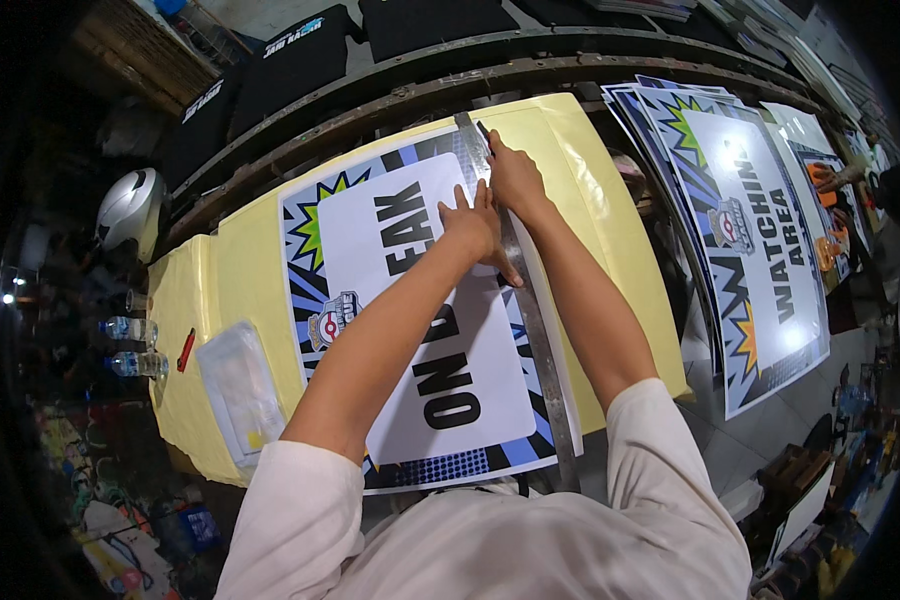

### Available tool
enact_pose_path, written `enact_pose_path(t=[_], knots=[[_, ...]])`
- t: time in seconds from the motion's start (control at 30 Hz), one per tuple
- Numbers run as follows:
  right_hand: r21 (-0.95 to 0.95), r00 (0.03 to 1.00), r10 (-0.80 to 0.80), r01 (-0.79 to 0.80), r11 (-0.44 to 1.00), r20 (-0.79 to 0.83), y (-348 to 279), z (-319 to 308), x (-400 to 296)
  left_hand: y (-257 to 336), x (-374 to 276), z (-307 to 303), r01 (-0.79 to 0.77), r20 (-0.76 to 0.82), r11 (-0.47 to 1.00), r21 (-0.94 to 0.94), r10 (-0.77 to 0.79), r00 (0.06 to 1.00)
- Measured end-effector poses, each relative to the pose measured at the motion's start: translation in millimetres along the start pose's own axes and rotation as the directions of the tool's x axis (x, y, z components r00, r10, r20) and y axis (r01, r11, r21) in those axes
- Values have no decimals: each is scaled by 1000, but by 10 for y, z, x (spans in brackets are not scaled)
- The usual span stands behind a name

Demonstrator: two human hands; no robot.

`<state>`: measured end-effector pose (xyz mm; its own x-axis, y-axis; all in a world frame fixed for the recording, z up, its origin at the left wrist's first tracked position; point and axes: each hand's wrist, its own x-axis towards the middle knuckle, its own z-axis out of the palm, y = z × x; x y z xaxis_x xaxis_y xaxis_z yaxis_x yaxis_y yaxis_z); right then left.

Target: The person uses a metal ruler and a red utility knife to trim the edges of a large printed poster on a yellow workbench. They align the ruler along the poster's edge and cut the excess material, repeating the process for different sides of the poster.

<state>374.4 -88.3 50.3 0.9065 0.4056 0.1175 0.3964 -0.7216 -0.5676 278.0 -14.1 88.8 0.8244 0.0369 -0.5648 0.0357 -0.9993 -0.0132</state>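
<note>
A printed poster (pixel 495 352) with bold black lettering and a comic-style border lies on yellow sheeting (pixel 247 277). Along its right edge runs a long metal ruler (pixel 536 337). My left hand (pixel 480 231) is spread over the poster and the ruler, pressing down with fingers apart. Near the ruler's far end, my right hand (pixel 514 174) grips a dark, slim tool (pixel 484 129), probably a cutter knife; its tip is hard to make out. The tool stands at the ruler's right side.
At left on the sheeting lie a red cutter knife (pixel 187 350) and clear plastic sleeves (pixel 241 386), beside water bottles (pixel 139 364) and a silver helmet (pixel 129 210). More posters (pixel 765 225) are stacked at right, where another person's hands (pixel 832 180) show. Black shirts (pixel 292 67) lie beyond the rails (pixel 390 97).
</note>
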Motion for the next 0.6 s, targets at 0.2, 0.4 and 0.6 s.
enact_pose_path(t=[0.2,0.4,0.6], knots=[[-84,999,23,-21,996,29,-42,246,327,-30,-43,-79,-20,72,1000,18,19,997],[-126,1000,-3,7,992,30,-10,314,290,-18,6,-46,-7,54,999,35,5,999],[-153,996,-37,49,987,78,-5,111,-126,-58,60,27,-6,-3,1000,-5,6,1000]])
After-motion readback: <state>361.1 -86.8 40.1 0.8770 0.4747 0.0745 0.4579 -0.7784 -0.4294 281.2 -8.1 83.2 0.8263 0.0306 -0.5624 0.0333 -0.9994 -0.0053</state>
